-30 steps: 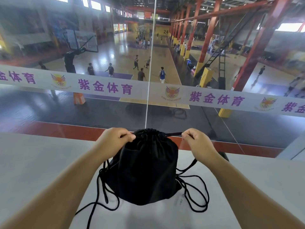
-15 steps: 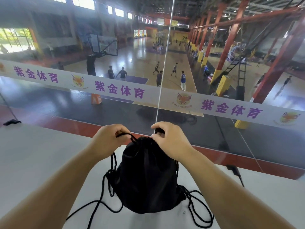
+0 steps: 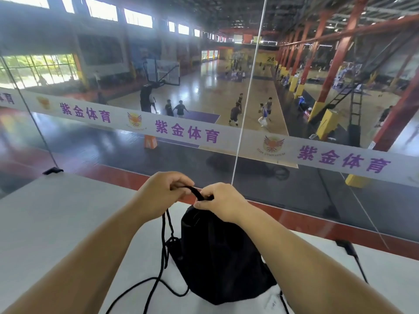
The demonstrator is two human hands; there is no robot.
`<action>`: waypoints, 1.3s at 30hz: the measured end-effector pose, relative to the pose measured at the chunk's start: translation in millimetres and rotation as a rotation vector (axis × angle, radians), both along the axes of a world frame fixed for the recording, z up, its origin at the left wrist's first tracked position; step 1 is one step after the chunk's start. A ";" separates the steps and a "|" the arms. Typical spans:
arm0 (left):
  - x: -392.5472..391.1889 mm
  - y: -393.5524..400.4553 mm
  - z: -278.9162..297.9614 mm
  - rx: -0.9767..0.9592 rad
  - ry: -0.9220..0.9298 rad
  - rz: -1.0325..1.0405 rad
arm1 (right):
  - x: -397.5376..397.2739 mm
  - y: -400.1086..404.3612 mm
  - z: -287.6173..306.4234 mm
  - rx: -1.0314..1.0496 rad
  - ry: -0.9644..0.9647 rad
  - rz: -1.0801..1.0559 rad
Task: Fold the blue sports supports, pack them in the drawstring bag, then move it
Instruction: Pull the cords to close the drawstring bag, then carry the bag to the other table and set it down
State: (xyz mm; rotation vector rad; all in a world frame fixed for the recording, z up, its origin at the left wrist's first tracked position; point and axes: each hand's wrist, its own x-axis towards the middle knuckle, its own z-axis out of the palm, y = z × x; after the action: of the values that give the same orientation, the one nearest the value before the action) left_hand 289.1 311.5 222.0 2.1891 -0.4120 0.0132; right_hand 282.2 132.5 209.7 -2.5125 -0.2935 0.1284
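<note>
A black drawstring bag stands bulging on the white table, its mouth drawn together at the top. My left hand is closed around the black cords, which hang down from it to the table. My right hand pinches the gathered top of the bag, close beside the left hand. The blue sports supports are not visible; the bag's inside is hidden.
A glass wall with a white banner rises just behind the table's far edge. A black cable lies on the table at the right. Loose cord loops trail toward the near edge.
My right hand has moved left from the bag's right cord to its top, meeting the left hand. The bag's mouth is now cinched, and the bag sits upright, shifted right in view.
</note>
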 end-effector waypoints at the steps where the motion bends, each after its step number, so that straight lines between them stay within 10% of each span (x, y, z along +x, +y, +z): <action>1: 0.4 3.6 -0.2 0.031 -0.001 -0.003 | -2.7 -1.1 1.4 -0.008 0.008 -0.005; 22: -26.1 19.3 1.3 0.618 -0.140 -0.613 | -159.3 -16.5 62.0 -0.303 0.009 -0.576; 39: -246.6 -59.4 -3.0 0.684 -0.287 -0.889 | -466.0 -31.7 96.1 -0.323 -0.052 -0.886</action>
State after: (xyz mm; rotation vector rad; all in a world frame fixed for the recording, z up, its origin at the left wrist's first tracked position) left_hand 42.5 252.1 218.9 2.4469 -1.7241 -0.3474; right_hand -183.8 100.8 305.8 -2.7132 0.8840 -0.2647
